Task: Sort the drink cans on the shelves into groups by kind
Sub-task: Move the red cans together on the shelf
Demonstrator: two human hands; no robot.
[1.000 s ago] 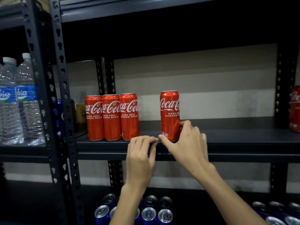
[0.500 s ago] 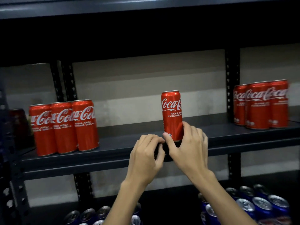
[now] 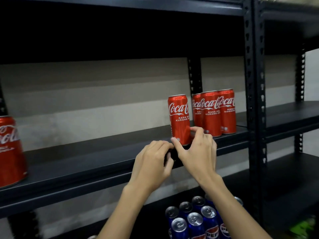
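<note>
Head view: the right hand [image 3: 198, 153] pinches the upright Coca-Cola can [image 3: 179, 119] low at the shelf [image 3: 82, 163] front edge, the left hand [image 3: 151, 163] curled just beside it, three cans [image 3: 214, 112] near beyond, bare shelf leftward.

Both your forearms reach up and forward from the near edge, hands side by side. Your right hand [image 3: 196, 152] pinches the base of the red can [image 3: 179, 119] between thumb and curled fingers. Your left hand [image 3: 151, 163] is curled, fingertips touching your right thumb.
</note>
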